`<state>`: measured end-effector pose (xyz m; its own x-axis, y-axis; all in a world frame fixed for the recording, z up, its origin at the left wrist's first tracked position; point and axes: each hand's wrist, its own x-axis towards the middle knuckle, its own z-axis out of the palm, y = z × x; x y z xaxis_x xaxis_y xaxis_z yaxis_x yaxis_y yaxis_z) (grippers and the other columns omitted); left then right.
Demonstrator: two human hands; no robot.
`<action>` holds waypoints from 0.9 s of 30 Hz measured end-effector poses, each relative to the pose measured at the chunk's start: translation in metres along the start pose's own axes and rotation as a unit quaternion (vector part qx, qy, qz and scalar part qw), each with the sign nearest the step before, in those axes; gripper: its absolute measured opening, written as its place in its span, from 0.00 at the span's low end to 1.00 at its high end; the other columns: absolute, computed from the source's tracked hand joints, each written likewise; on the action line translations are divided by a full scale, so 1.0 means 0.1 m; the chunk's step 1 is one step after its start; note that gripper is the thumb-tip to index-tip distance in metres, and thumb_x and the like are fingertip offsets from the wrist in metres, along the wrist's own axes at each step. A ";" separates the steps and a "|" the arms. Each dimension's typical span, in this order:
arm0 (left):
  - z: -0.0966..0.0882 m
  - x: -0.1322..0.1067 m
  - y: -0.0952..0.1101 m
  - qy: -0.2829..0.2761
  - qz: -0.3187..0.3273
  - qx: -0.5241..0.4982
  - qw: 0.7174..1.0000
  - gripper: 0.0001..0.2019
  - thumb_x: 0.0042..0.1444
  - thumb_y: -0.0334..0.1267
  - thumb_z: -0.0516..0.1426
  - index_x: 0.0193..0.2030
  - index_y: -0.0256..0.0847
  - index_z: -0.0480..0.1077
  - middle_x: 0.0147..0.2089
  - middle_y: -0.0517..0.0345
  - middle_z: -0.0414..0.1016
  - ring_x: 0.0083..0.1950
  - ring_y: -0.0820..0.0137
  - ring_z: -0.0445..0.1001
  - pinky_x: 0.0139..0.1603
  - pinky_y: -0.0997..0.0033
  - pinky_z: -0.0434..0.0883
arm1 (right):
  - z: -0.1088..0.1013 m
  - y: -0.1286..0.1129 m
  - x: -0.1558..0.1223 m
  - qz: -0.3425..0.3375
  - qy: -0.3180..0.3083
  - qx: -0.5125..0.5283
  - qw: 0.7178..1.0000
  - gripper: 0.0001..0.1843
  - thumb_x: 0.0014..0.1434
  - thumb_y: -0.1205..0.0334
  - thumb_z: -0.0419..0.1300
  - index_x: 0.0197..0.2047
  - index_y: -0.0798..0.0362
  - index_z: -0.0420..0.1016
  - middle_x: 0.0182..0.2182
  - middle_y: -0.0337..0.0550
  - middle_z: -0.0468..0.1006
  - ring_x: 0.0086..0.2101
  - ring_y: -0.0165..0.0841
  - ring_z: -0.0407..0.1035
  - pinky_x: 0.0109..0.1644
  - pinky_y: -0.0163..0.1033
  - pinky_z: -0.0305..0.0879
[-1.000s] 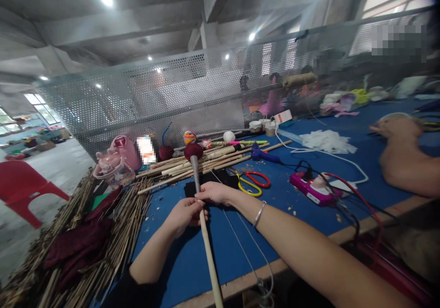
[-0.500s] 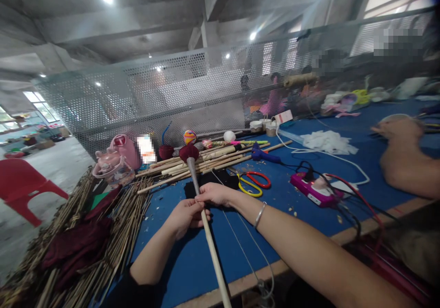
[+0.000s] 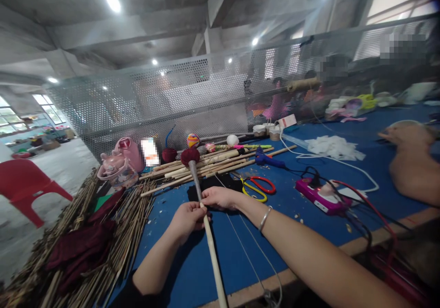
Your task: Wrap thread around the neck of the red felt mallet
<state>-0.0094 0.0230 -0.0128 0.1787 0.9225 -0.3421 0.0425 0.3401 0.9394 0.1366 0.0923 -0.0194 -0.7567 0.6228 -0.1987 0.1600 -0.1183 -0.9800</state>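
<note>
Between my two hands is a long pale wooden stick (image 3: 213, 256), its upper end topped by a dark red ball-shaped head (image 3: 190, 156) with a grey wrapping (image 3: 195, 179) below it. My left hand (image 3: 188, 216) is closed around the stick near the lower end of the wrapping. Just above, my right hand (image 3: 217, 198) pinches the stick at the wrapping's lower part. Beneath the right hand lies a black cloth (image 3: 197, 192). Thin cord (image 3: 245, 248) runs from near there to the table's front edge. Scissors (image 3: 257, 189) with red and yellow handles rest beside the right wrist.
Several wooden sticks (image 3: 178, 176) lie behind my hands. A blue glue gun (image 3: 270, 159) and a purple power strip (image 3: 318, 195) with cables are to the right. Bundled thin twigs (image 3: 129, 228) and dark red cloth (image 3: 82, 248) lie left. Another person's hand (image 3: 409, 136) is at far right.
The whole view has shifted slightly, so things sit a little lower and further right. Both hands keep their hold on the stick, with little visible movement along it.
</note>
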 end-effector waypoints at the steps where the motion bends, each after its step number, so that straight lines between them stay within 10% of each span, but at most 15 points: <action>1: -0.01 0.00 0.01 -0.010 -0.003 -0.008 1.000 0.18 0.38 0.46 0.63 0.30 0.33 0.66 0.29 0.53 0.73 0.28 0.74 0.72 0.29 0.78 0.67 | -0.01 0.01 0.00 -0.006 -0.002 -0.001 1.000 0.08 0.50 0.60 0.57 0.29 0.56 0.65 0.10 0.26 0.53 0.12 0.20 0.42 0.14 0.28 0.36; 7: -0.07 0.00 0.04 -0.052 -0.015 -0.032 0.998 0.14 0.42 0.40 0.62 0.31 0.34 0.65 0.30 0.53 0.73 0.28 0.75 0.73 0.29 0.79 0.67 | 0.00 0.02 0.01 -0.005 0.004 -0.011 1.000 0.09 0.50 0.59 0.58 0.30 0.57 0.66 0.10 0.25 0.52 0.11 0.19 0.41 0.14 0.28 0.35; 19: -0.10 0.17 -0.07 0.066 -0.004 0.051 0.997 0.11 0.52 0.41 0.49 0.29 0.36 0.66 0.24 0.56 0.70 0.19 0.76 0.68 0.21 0.76 0.67 | 0.06 -0.04 -0.01 0.017 0.024 -0.015 0.999 0.04 0.50 0.64 0.55 0.30 0.55 0.64 0.11 0.24 0.49 0.12 0.20 0.39 0.13 0.28 0.33; 27: -0.09 0.04 -0.01 0.077 0.059 0.163 0.982 0.18 0.40 0.50 0.61 0.22 0.37 0.62 0.15 0.62 0.64 0.16 0.77 0.64 0.17 0.79 0.61 | 0.06 -0.04 -0.01 0.009 0.042 -0.004 0.999 0.07 0.49 0.62 0.58 0.28 0.57 0.65 0.10 0.25 0.51 0.11 0.19 0.40 0.13 0.28 0.33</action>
<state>-0.0174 0.0277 -0.0157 0.0524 0.9771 -0.2064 0.3472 0.1760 0.9211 0.1334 0.0876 -0.0150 -0.6984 0.6830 -0.2141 0.1788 -0.1232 -0.9762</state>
